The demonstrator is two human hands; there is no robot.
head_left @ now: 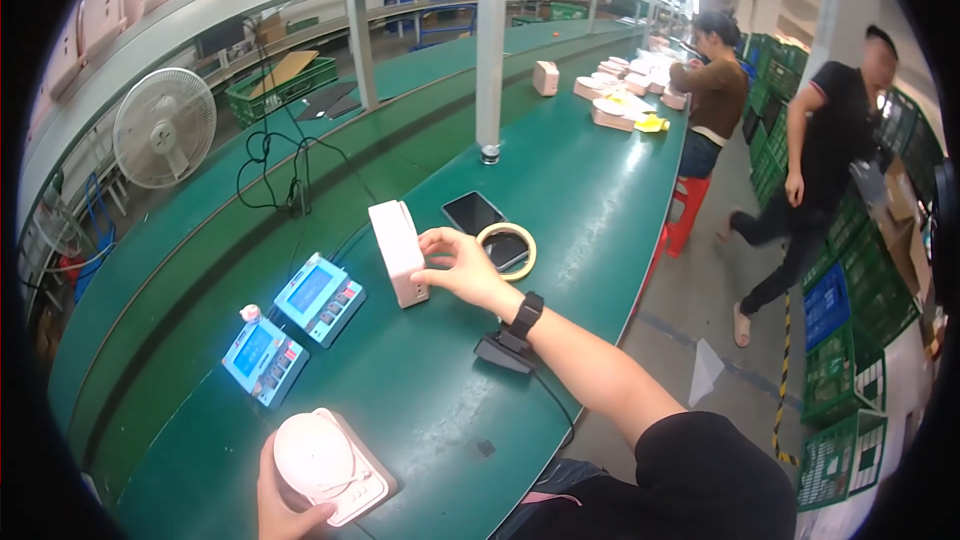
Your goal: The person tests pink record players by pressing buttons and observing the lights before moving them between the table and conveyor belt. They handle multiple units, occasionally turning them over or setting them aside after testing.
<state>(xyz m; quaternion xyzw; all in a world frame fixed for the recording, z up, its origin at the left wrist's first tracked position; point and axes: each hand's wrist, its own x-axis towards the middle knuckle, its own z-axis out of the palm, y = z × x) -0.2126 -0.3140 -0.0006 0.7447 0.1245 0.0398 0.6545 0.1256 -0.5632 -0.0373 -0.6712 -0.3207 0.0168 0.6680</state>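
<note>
My left hand (276, 506) curls round the near left edge of a pale pink device (316, 452) with a round disc on a rounded-corner base, lying on the green table. Farther ahead, the fingers and thumb of my right hand (465, 265) grip the right side of an upright pale pink box-shaped device (393, 245). A dark watch (526, 316) is on my right wrist. Just beyond that hand lie a phone (474, 210) and a cream tape roll (531, 262) around another dark phone-like slab. Two blue meters with screens (320, 300) stand left of the upright device.
A black device with a cable (505, 352) sits below my right forearm. A metal post (490, 50) rises from the table, and black cables (272, 168) hang at left. A person (712, 90) works at the far table among pale devices; another (825, 140) walks past green crates (840, 455).
</note>
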